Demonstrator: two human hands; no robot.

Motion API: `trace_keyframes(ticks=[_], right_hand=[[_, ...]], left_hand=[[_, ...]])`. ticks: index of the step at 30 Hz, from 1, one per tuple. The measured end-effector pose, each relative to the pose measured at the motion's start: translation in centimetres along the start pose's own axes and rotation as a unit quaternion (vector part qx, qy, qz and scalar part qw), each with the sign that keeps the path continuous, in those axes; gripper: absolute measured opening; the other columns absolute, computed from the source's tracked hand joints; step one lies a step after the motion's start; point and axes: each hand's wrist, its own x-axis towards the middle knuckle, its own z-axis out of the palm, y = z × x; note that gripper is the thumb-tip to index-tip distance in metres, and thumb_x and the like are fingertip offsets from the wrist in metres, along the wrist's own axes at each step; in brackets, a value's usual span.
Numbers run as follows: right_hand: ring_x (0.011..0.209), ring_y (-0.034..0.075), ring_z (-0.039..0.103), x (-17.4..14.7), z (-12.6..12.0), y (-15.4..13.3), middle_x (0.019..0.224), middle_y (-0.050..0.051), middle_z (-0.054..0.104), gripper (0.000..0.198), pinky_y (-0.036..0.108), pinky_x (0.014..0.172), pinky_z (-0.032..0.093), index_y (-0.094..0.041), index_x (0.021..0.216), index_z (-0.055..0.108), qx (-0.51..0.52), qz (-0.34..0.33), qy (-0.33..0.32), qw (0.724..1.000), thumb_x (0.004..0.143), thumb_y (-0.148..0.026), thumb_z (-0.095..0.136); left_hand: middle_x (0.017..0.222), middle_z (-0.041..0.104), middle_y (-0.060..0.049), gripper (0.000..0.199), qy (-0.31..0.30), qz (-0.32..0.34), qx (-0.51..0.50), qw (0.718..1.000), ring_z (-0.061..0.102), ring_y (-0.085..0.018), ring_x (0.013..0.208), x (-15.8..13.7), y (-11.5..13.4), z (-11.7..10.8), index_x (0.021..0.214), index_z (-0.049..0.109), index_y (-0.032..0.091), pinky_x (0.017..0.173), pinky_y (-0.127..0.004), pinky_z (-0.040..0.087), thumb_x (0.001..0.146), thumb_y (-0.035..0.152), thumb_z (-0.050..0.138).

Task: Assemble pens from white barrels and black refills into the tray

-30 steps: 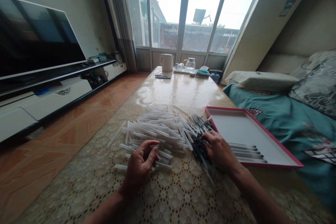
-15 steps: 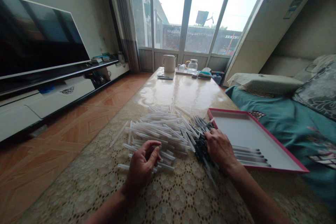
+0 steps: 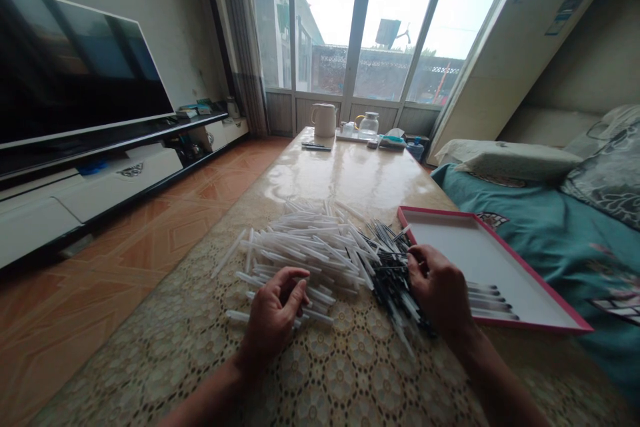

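A large heap of translucent white pen barrels (image 3: 310, 240) lies in the middle of the patterned table. Against its right side is a pile of black-tipped pen refills (image 3: 393, 273). My left hand (image 3: 277, 303) rests at the near edge of the barrels, fingers curled in and thumb close to them; whatever it may hold is hidden. Over the right edge of the refills, my right hand (image 3: 440, 287) pinches with thumb and forefinger at the end of a thin dark refill. A shallow pink-rimmed box lid (image 3: 450, 233) lies beside it, with several assembled pens (image 3: 493, 300) in a row inside.
At the table's far end stand a beige jug (image 3: 324, 121), a glass pitcher (image 3: 369, 124) and a tissue pack (image 3: 393, 141). A sofa with a teal cover (image 3: 515, 213) runs along the right. To the left are a television (image 3: 80, 73) and its low cabinet (image 3: 130, 170).
My right hand has drawn back to the right from the refill pile, uncovering more of the black refills. My left hand keeps its place and curled shape.
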Motion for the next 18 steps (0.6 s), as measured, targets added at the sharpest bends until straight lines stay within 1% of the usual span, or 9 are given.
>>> trace_keyframes(ticks=[2, 4, 7, 8, 9, 11, 14, 16, 18], right_hand=[[0.060, 0.018, 0.061, -0.1, -0.5, -0.4, 0.071, 0.004, 0.066, 0.016, 0.028, 0.059, 0.045, -0.018, 0.086, 0.062, 0.081, 0.046, 0.054, 0.994, 0.085, -0.033, 0.055], [0.056, 0.017, 0.061, -0.5, -0.5, -0.9, 0.069, 0.004, 0.067, 0.022, 0.027, 0.054, 0.046, -0.018, 0.087, 0.062, 0.182, 0.097, 0.063, 0.976, 0.083, -0.039, 0.060], [0.057, 0.018, 0.064, -1.3, 0.5, -1.7, 0.072, 0.005, 0.069, 0.026, 0.025, 0.050, 0.047, -0.019, 0.089, 0.061, 0.324, 0.139, 0.013, 0.936, 0.081, -0.044, 0.063], [0.057, 0.018, 0.064, -1.6, 1.0, -2.0, 0.072, 0.005, 0.070, 0.026, 0.025, 0.050, 0.048, -0.019, 0.089, 0.061, 0.345, 0.140, -0.005, 0.928, 0.081, -0.044, 0.063], [0.058, 0.018, 0.064, -1.9, 1.5, -2.2, 0.072, 0.004, 0.069, 0.026, 0.025, 0.050, 0.048, -0.019, 0.089, 0.061, 0.347, 0.136, -0.020, 0.928, 0.082, -0.043, 0.062], [0.060, 0.018, 0.064, -2.3, 2.4, -2.6, 0.072, 0.004, 0.068, 0.021, 0.025, 0.054, 0.048, -0.019, 0.088, 0.062, 0.305, 0.107, -0.047, 0.945, 0.084, -0.039, 0.059], [0.068, 0.019, 0.064, -2.5, 3.2, -2.9, 0.075, 0.004, 0.067, 0.014, 0.027, 0.062, 0.045, -0.019, 0.082, 0.061, 0.165, 0.025, -0.095, 0.981, 0.087, -0.030, 0.054], [0.072, 0.020, 0.064, -2.5, 3.1, -2.9, 0.078, 0.004, 0.067, 0.012, 0.027, 0.063, 0.043, -0.019, 0.081, 0.060, 0.076, -0.024, -0.145, 0.986, 0.088, -0.024, 0.051], [0.076, 0.021, 0.065, -2.5, 2.8, -2.9, 0.083, 0.005, 0.067, 0.013, 0.026, 0.064, 0.041, -0.020, 0.084, 0.059, 0.032, -0.058, -0.197, 0.978, 0.089, -0.019, 0.046]], left_hand=[[0.060, 0.059, 0.001, 0.024, 0.003, 0.006, 0.002, 1.000, 0.051, -0.013, 0.052, 0.1, -0.2, 0.1, 0.098, 0.062, 0.016, 0.049, -0.023, 0.041, 0.085, 0.035, 0.057], [0.061, 0.059, 0.001, 0.024, 0.005, 0.015, 0.012, 1.000, 0.051, -0.013, 0.052, 0.1, -0.6, 0.2, 0.099, 0.062, 0.016, 0.049, -0.022, 0.041, 0.086, 0.035, 0.056], [0.064, 0.061, 0.000, 0.024, 0.000, 0.034, 0.031, 0.999, 0.055, -0.014, 0.057, 0.0, -1.0, 0.3, 0.100, 0.062, 0.017, 0.052, -0.023, 0.043, 0.087, 0.035, 0.056], [0.065, 0.062, 0.000, 0.023, -0.004, 0.038, 0.036, 0.999, 0.056, -0.014, 0.058, 0.0, -1.1, 0.4, 0.101, 0.062, 0.017, 0.053, -0.023, 0.043, 0.087, 0.035, 0.056], [0.065, 0.062, 0.000, 0.023, -0.008, 0.040, 0.039, 0.998, 0.057, -0.014, 0.059, -0.1, -1.1, 0.4, 0.101, 0.061, 0.017, 0.053, -0.023, 0.044, 0.087, 0.035, 0.055], [0.065, 0.061, 0.000, 0.023, -0.014, 0.040, 0.046, 0.998, 0.057, -0.014, 0.058, -0.1, -1.1, 0.5, 0.101, 0.061, 0.017, 0.053, -0.023, 0.043, 0.088, 0.035, 0.055], [0.064, 0.061, 0.000, 0.024, -0.017, 0.036, 0.053, 0.998, 0.055, -0.014, 0.056, -0.1, -1.1, 0.5, 0.101, 0.062, 0.017, 0.050, -0.023, 0.042, 0.088, 0.036, 0.054], [0.064, 0.061, 0.000, 0.024, -0.021, 0.034, 0.053, 0.998, 0.053, -0.013, 0.054, -0.1, -1.2, 0.4, 0.101, 0.061, 0.017, 0.049, -0.023, 0.041, 0.088, 0.036, 0.054], [0.063, 0.061, 0.000, 0.024, -0.025, 0.036, 0.054, 0.998, 0.053, -0.013, 0.053, -0.1, -1.2, 0.3, 0.101, 0.061, 0.017, 0.049, -0.023, 0.042, 0.088, 0.036, 0.054]])
